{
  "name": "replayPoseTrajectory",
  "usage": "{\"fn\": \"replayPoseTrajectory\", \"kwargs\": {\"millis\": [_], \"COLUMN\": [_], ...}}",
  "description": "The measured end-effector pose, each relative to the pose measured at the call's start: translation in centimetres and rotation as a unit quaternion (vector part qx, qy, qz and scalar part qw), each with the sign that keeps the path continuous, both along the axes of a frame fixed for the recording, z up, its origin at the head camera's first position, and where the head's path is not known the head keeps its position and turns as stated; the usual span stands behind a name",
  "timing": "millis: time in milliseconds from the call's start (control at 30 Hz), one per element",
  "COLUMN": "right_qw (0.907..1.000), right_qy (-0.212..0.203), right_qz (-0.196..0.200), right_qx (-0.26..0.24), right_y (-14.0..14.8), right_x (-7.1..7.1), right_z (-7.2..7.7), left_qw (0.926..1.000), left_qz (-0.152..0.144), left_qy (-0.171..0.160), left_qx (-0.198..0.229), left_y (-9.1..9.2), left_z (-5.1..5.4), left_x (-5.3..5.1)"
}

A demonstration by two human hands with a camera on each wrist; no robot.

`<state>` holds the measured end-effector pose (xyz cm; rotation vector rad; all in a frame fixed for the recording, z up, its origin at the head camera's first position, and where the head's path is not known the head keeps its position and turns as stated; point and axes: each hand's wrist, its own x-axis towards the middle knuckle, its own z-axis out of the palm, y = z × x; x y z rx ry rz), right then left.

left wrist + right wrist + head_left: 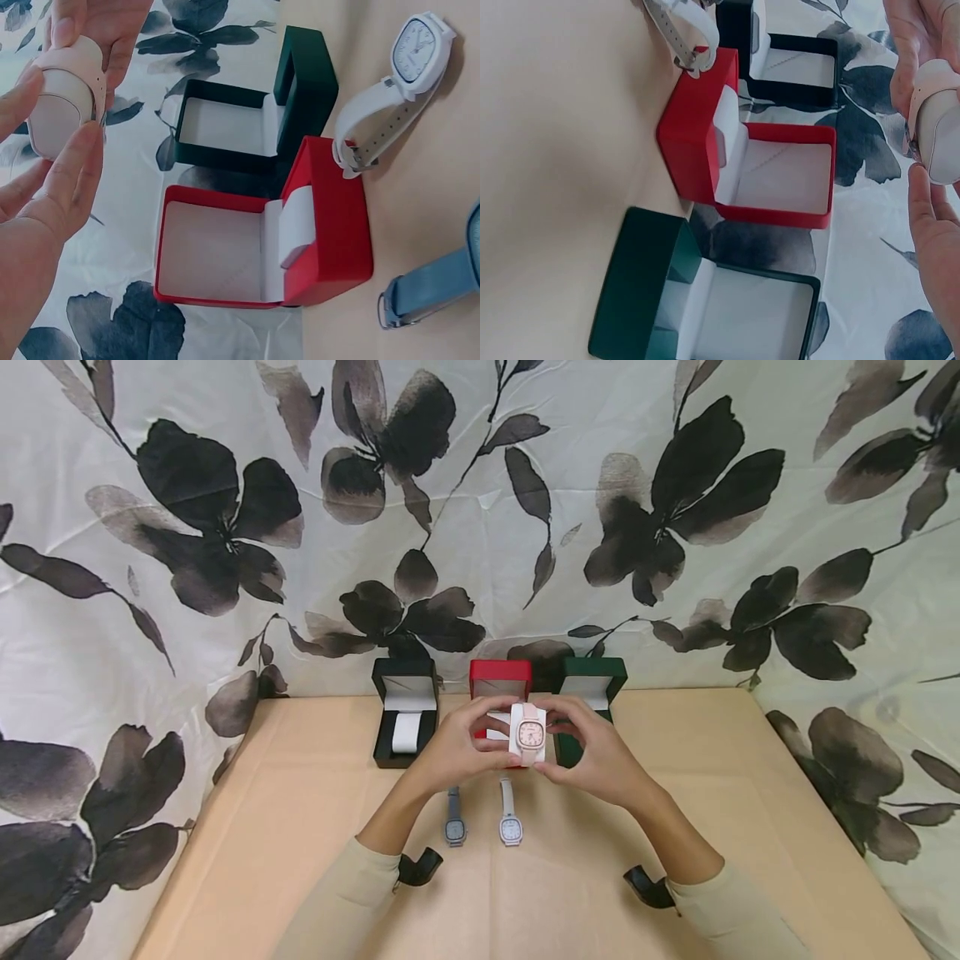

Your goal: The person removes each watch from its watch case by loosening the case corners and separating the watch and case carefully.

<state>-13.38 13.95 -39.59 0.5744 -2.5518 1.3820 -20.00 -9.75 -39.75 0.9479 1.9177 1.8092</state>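
Note:
A watch with a pink strap and squarish pink dial is wrapped round a white cushion, face toward the head camera. My left hand pinches one side of the cushion and strap between thumb and fingers. From the other side my right hand holds it the same way. Both hands are raised in front of an open red watch box and an open green watch box. A white cushion sits in the red box. In the right wrist view, no cushion shows in the green box's base.
An open black watch box with a white cushion stands at the left. On the table, nearer me, lie a blue-grey watch and a white watch. Floral cloth hangs behind the boxes.

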Motion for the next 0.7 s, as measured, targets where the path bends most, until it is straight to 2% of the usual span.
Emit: {"fn": "replayPoseTrajectory", "kwargs": {"millis": [367, 700], "right_qw": [1.0, 0.9998], "right_qy": [-0.005, -0.007], "right_qz": [0.004, 0.02], "right_qx": [0.005, 0.004], "right_y": [-0.8, -1.2], "right_x": [0.5, 0.7], "right_z": [-0.2, -0.4], "left_qw": [0.9999, 0.9997], "left_qz": [0.001, 0.019], "left_qy": [0.011, -0.001], "left_qx": [-0.003, -0.019], "left_y": [-0.9, -1.4], "left_z": [-0.3, -0.5], "left_x": [0.6, 1.0]}}
